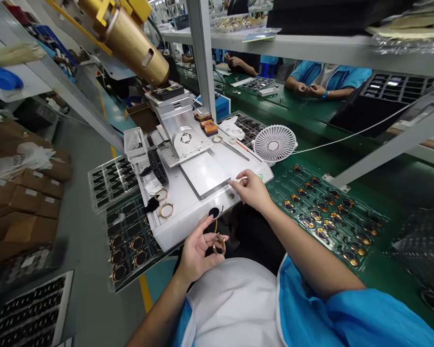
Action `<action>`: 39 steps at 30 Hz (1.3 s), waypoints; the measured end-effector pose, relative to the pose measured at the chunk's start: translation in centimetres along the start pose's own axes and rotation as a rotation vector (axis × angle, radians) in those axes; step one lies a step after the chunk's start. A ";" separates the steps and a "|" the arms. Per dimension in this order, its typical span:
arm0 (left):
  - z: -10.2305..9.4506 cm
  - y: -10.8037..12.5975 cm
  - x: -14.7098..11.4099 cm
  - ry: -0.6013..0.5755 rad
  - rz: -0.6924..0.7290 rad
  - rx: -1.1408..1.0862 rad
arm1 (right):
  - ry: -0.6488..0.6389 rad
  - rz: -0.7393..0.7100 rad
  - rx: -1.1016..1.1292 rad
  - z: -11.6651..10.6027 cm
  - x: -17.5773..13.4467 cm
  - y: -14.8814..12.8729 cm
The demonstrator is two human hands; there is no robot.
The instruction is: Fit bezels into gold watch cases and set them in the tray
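A crowded workshop with cardboard boxes [18,197] piled at left and, beneath a white shelf [321,48], a long green surface [311,115]. Across it, a co-worker in blue sleeves [354,77], head hidden by the shelf, handwork too small to make out. In the foreground, a white machine [183,226], with a gold cylinder [137,48] above its far end, blurred. To the right, a clear tray [323,187] of dark round parts with orange patches; beyond that, a heap of clear plastic [419,241], dim and cut off by the frame. To the left, another tray [130,275] with gold-rimmed pieces, partly hidden by the machine. At the machine's right, a white fan [275,144]; on top, a flat metal plate [208,173]. At the plate's front corner, the right hand [252,190], fingers bent, tips close together; whether pinching anything small, impossible to tell. In front of the machine, the left hand [197,250], palm up, fingers pinching a gold ring [223,246]; index tip just by a round black button [213,212], contact unclear. Near the machine's left edge, two loose rings [160,212].
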State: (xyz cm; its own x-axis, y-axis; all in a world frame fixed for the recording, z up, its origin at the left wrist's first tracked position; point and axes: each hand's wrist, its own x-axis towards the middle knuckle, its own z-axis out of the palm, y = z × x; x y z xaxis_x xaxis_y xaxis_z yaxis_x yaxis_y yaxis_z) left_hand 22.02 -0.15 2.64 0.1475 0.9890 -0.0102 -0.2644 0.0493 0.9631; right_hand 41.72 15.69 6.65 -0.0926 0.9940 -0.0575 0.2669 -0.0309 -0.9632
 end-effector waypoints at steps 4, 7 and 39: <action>1.4 0.3 0.1 0.005 0.126 0.334 | -0.319 0.064 0.349 1.2 -5.6 1.4; 2.2 0.0 0.7 -0.070 0.155 0.538 | -0.309 0.072 0.521 2.0 -7.6 1.6; 0.5 -1.4 2.6 -0.027 0.279 -0.039 | -0.350 0.343 0.636 -0.1 -8.0 0.7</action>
State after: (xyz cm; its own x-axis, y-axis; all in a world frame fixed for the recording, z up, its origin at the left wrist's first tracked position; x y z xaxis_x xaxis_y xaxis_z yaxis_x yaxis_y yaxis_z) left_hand 23.25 2.33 1.37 0.0893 0.9609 0.2620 -0.3344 -0.2189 0.9167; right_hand 42.75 7.70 6.42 -0.4285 0.8311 -0.3544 -0.2529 -0.4869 -0.8361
